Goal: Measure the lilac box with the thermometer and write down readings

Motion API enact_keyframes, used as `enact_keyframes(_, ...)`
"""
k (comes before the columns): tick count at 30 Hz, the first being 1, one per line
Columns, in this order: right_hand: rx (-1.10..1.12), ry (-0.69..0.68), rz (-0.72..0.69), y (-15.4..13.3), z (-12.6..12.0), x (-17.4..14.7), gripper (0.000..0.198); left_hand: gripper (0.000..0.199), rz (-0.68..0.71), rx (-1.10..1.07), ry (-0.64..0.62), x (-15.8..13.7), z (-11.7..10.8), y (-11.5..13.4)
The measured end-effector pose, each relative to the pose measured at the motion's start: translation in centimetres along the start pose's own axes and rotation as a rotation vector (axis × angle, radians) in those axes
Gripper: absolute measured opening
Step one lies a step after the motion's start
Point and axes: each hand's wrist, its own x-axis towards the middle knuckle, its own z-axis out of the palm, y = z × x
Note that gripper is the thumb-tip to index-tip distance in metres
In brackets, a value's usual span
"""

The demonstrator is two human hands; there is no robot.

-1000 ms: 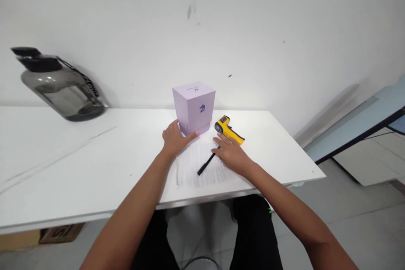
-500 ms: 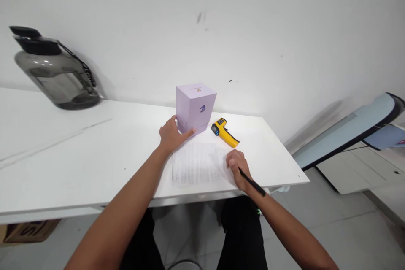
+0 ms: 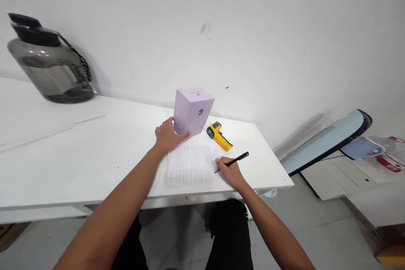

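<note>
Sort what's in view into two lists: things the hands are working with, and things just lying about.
Apparently in use:
- pen, held in the right hand
- paper, near the pen's tip
- purple box, touched by the left hand

Apparently just lying about:
- yellow thermometer, beside the box, untouched
- water bottle, far from both hands

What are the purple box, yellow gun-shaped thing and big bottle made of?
The purple box looks like stiff cardboard, matte, with flat sides and crisp edges. The yellow gun-shaped thing is likely smooth plastic: bright color, curved shell. The big bottle is see-through gray with shiny highlights: maybe plastic, possibly glass.
</note>
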Motion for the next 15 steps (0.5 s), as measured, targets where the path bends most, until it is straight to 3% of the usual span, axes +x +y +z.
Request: enact_keyframes(15,0.0,-0.076,0.004,0.0,0.04,0.12,0.037,0.096,0.013,-0.034,0.001,-0.38,-0.04,0.31)
